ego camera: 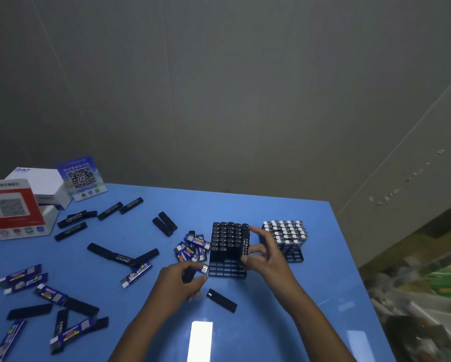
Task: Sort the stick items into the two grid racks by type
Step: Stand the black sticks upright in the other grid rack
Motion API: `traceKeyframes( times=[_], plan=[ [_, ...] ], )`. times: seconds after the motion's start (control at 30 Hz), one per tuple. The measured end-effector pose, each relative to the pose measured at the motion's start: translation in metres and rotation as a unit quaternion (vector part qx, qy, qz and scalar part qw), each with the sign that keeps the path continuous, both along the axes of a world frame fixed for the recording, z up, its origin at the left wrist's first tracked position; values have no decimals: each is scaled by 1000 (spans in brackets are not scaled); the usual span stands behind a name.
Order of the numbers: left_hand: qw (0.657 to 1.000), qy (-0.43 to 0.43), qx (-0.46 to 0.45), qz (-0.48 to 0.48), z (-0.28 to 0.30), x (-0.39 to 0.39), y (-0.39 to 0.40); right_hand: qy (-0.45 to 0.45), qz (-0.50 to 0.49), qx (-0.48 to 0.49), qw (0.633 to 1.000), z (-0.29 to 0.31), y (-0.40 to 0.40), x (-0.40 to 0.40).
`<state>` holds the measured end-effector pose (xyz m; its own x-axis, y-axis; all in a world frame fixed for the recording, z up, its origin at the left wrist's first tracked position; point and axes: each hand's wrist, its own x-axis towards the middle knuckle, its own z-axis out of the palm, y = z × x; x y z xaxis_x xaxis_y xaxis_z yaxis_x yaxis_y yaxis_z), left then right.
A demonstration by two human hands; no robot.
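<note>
Two racks (228, 270) (295, 256) are sitting near the table's (271, 322) far right corner, the right hand (264, 259) pinching one black stick (246, 240) at the nearer rack's corner, the left hand (182, 279) gripping two sticks (193, 273).

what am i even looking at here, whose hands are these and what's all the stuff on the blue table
There is one picture, taken by a camera worn on a person's head, looking down at their own bare hands; no machine is involved. On the blue table stand two grid racks: the black rack, partly filled with black sticks, and the second rack, holding sticks with pale tops. The right hand holds a black stick at the black rack's corner. The left hand grips another stick with a metal tip. Loose black sticks and blue-labelled sticks lie scattered about. Boxes and QR-code cards sit at the far left.
</note>
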<state>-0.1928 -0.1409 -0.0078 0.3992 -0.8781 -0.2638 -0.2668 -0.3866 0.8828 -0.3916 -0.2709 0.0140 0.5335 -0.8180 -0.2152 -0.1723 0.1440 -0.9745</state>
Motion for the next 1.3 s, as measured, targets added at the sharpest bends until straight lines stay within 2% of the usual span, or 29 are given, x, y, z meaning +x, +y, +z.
traceKeyframes(
  times=[0.23, 0.37, 0.57, 0.83, 0.93, 1.0, 1.17, 1.3],
  plan=[
    [1000, -2, -3, -12, 0, 3, -7, 53, 15, -146, 988, 3, 0, 10],
    [1000, 5, -7, -13, 3, 5, -12, 100, -12, -189, 977, -1, -5, 11],
    [1000, 1, -8, -16, 2, 12, -19, 194, 20, -256, 947, -14, -15, 15],
    [1000, 10, -6, -16, -2, 17, -29, 231, 15, -251, 940, -31, -24, 24],
    [1000, 13, -1, -19, -6, 17, -31, 220, 16, -280, 934, -37, -26, 26],
    [1000, 16, 1, -19, -8, 18, -33, 226, 24, -309, 924, -39, -28, 27],
    [1000, 11, -1, -24, -11, 22, -37, 243, 57, -291, 924, -40, -33, 29],
    [1000, 2, 3, -28, -15, 24, -40, 262, 70, -312, 911, -40, -35, 33]
  ],
)
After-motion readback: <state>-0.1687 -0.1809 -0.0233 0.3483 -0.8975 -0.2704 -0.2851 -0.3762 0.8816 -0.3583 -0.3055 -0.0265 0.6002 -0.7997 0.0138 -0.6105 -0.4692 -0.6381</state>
